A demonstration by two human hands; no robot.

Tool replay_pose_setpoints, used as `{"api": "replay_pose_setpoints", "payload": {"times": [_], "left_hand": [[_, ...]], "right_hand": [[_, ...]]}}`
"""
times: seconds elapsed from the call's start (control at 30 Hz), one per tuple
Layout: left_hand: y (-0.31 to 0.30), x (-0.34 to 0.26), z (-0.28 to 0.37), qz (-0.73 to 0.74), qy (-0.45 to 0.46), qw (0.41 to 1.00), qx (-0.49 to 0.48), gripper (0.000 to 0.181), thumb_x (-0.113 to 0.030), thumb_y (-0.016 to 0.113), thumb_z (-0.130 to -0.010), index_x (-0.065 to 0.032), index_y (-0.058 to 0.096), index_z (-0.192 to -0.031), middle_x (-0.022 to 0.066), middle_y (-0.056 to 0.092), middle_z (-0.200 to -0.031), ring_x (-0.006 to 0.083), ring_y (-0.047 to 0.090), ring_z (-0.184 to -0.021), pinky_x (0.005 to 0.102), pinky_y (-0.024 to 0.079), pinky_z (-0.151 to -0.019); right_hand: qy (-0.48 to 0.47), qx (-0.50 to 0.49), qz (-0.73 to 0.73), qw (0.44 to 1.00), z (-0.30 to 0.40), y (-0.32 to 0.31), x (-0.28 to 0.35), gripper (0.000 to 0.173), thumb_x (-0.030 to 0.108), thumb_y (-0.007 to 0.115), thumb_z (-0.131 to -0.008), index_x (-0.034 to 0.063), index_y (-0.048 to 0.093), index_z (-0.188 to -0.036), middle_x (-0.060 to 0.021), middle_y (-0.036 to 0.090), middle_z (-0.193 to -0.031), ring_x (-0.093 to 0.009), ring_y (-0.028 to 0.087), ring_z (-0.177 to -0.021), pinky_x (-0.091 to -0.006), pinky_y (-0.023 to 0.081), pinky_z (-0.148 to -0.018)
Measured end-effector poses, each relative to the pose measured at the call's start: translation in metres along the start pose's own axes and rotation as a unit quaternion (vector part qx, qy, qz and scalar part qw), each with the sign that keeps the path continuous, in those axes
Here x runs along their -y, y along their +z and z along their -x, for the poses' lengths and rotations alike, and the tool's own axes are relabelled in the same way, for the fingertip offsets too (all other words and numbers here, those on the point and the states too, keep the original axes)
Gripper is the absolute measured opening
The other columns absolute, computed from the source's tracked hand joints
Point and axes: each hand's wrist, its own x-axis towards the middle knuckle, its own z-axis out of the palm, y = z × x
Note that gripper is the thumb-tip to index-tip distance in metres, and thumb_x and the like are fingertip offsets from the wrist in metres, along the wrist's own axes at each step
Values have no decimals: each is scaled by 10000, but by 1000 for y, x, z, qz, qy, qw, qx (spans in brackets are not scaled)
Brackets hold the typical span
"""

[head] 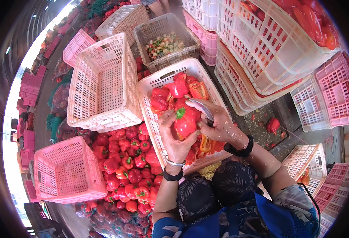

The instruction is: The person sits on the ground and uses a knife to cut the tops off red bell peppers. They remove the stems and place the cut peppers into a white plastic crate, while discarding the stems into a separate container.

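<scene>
A whole red bell pepper [187,123] with a green stem sits in my left hand [173,138], which grips it from the left and below. My right hand [219,123] holds a small curved knife [203,107], its blade above the pepper's right side; the thumb is close to the pepper. Both hands are over a white plastic crate [196,67] in front of my knees. Inside that crate lie opened red peppers [199,90], some showing orange inner flesh. Wrist bands and a bracelet are on my arms, and pale seeds stick to the right one.
Left of the crate is a large heap of red peppers [134,175], with an empty white crate [106,86] and a pink crate [67,172] on it. A grey crate [167,61] holds cores. Tall stacked crates [269,50] rise at right. One pepper [272,125] lies on the floor.
</scene>
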Motion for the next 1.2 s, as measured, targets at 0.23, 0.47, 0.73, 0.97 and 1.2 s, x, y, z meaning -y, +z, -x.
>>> {"api": "replay_pose_setpoints", "payload": {"times": [0.23, 0.47, 0.73, 0.97, 1.2], "left_hand": [[-5, 0, -5, 21, 23, 997, -73, 767, -68, 953, -610, -63, 492, -1223, 112, 510, -1246, 256, 523, -1201, 419, 432, -1062], [-3, 6, 6, -2, 5, 994, -106, 729, -155, 963, -596, -95, 594, -1221, 156, 552, -1255, 326, 531, -1191, 470, 446, -1016], [0, 0, 8, -118, 24, 991, -61, 737, -84, 953, -582, -74, 594, -1225, 140, 529, -1238, 321, 524, -1185, 442, 446, -1005], [5, 10, 12, -156, 121, 980, -23, 722, -90, 950, -583, -94, 598, -1213, 172, 535, -1283, 341, 534, -1177, 448, 469, -972], [11, -1, 11, -115, 56, 991, -34, 736, -77, 953, -591, -71, 587, -1229, 152, 542, -1242, 321, 531, -1182, 440, 469, -990]], "right_hand": [[-33, -4, 122, 992, 11, 9, -5, 649, -71, 501, -854, 4, 389, -1489, -219, 524, -1445, -305, 582, -1277, -367, 477, -1035], [49, 35, 68, 996, 26, 30, -30, 626, 16, 514, -881, -40, 327, -1475, -271, 651, -1088, -440, 661, -986, -503, 522, -869], [85, 51, 61, 993, 27, 39, -45, 442, 75, 515, -900, -72, 438, -1310, -300, 649, -1002, -482, 640, -923, -535, 498, -794], [-22, 33, 14, 999, 17, 47, -57, 344, 110, 543, -914, -81, 490, -1195, -295, 653, -933, -495, 623, -917, -552, 483, -739], [6, 31, 88, 996, 45, 69, -116, 310, 91, 549, -902, -56, 524, -1174, -250, 644, -818, -467, 632, -833, -533, 491, -709]]}}
